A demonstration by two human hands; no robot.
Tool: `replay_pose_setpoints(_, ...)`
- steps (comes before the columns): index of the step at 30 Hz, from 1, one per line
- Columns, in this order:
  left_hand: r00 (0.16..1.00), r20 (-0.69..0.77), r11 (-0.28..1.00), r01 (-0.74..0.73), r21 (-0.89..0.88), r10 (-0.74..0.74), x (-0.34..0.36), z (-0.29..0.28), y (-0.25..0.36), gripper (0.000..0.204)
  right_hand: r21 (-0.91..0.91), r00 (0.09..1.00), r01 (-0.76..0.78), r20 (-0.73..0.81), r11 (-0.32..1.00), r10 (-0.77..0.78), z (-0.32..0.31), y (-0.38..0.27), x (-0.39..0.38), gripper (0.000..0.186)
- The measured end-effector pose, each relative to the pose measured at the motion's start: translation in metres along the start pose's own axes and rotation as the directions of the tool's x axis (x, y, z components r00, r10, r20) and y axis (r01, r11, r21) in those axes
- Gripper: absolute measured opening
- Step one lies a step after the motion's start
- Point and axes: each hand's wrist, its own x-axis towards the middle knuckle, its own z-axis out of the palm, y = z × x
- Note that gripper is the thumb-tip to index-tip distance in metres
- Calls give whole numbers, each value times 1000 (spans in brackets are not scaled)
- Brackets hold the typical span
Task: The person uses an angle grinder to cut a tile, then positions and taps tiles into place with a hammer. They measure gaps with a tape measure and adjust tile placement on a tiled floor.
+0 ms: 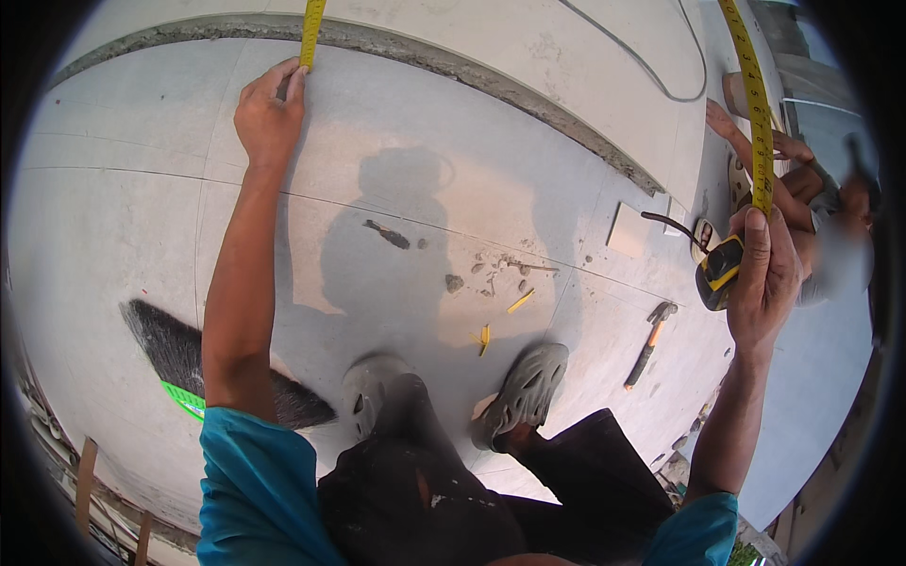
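My left hand [270, 118] is at the upper left, thumb and finger closed on a yellow tape measure blade [311, 36] that runs up out of the picture. On the right, my right hand [766, 283] grips a second visible length of yellow blade [757, 104], which also leaves at the top. Its black and yellow tape measure case [720, 273] sits against the fingers of that hand. Whether the two lengths join is out of view. Both arms are stretched forward over large pale floor slabs [123, 226].
An orange-handled hammer [650, 345] lies right of my feet. A black-bristled broom with a green head [183, 398] lies under my left arm. Rubble [455, 282] and yellow scraps [520, 301] dot the slabs. A rough gap [453, 74] crosses ahead. Another person [802, 189] crouches at far right.
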Motion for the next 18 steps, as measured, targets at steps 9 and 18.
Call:
replay_pose_setpoints(9, 542, 769, 924, -39, -381, 339, -18, -17, 202, 15, 69, 913, -392, -93, 917, 397, -90, 126, -199, 37)
replay_pose_setpoints(18, 691, 656, 930, -63, -363, 303, -98, 92, 333, 20, 229, 841, -413, -276, 882, 465, -9, 181, -270, 33)
